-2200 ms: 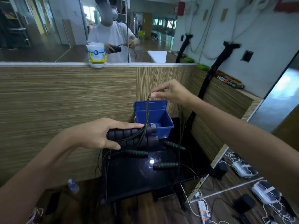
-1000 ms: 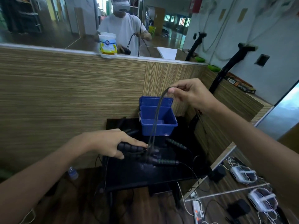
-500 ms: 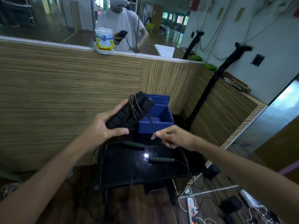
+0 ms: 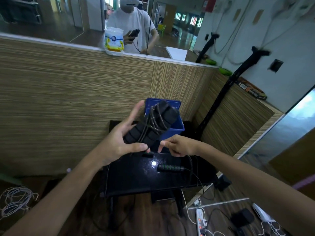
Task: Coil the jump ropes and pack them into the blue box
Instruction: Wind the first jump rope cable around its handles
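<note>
My left hand [image 4: 119, 140] holds a pair of black foam jump-rope handles [image 4: 151, 123] tilted up, with the black cord wound round them several times. They hang in front of the blue box [image 4: 177, 128], which stands at the back of the black table [image 4: 136, 178]. My right hand [image 4: 179, 145] is just right of the handles' lower end, fingers curled, index and thumb extended toward the bundle; whether it pinches the cord cannot be made out. A second rope's green-ringed handle [image 4: 170, 167] lies on the table, and another handle end [image 4: 147, 154] shows under my left thumb.
A wood-panelled wall with a mirror stands behind the table; a white wipes pack [image 4: 113, 41] sits on its ledge. A black pole [image 4: 219, 106] leans at the right. Power strips [image 4: 201, 222] and cables lie on the floor, white cord [image 4: 15, 200] at the left.
My left hand lifted the handles off the table and tilted them up before the box. My right hand dropped from holding the cord high to beside the bundle; the cord now wraps the handles.
</note>
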